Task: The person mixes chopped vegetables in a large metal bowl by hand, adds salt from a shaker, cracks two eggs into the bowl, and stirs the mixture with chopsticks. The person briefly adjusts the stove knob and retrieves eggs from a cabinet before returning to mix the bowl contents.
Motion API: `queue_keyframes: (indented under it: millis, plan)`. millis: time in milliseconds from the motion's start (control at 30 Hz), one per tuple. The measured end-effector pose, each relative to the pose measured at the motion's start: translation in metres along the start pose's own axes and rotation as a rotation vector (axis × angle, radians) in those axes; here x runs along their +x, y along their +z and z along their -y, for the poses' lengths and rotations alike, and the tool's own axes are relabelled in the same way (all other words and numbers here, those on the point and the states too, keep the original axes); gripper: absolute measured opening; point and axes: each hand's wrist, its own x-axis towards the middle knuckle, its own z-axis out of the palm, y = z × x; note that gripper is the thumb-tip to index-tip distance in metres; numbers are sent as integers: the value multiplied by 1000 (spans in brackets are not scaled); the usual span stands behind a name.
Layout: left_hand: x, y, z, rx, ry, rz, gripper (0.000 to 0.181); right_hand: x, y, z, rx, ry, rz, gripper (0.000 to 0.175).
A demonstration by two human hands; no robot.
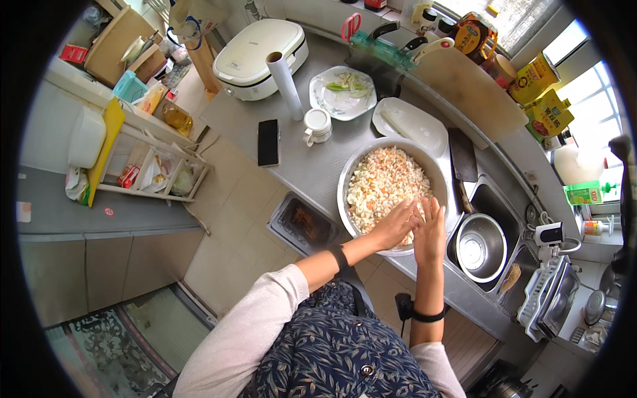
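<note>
A large metal bowl point(344, 186) holds a chopped mixture point(388, 184) of pale and orange bits. Over its near right part, my left hand point(398, 226) reaches across with its fingertips at the palm side of my right hand point(430, 231). My right hand is held upright with its fingers stretched out. No object shows in either hand, though the place where they meet is partly hidden. Behind the bowl lies a white oblong dish point(423, 124) with a pale stalk on it. A cleaver point(463, 154) rests right of the bowl.
A sink point(490, 199) with a smaller metal bowl point(481, 247) is at the right. Along the counter stand a plate with green scraps point(343, 112), a lidded white cup point(317, 124), a roll point(286, 87), a phone point(268, 143) and a white appliance point(261, 54). Below the edge sits a bin point(303, 224).
</note>
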Motion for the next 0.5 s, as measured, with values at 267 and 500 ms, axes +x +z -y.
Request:
queue_keyframes:
  millis: [267, 500]
  plan:
    - [21, 1, -37, -874, -320, -280, 72, -4, 25, -53, -417, -237, 109, 64]
    - [-2, 0, -10, -245, -20, -104, 75, -3, 17, -6, -99, -245, -93, 70]
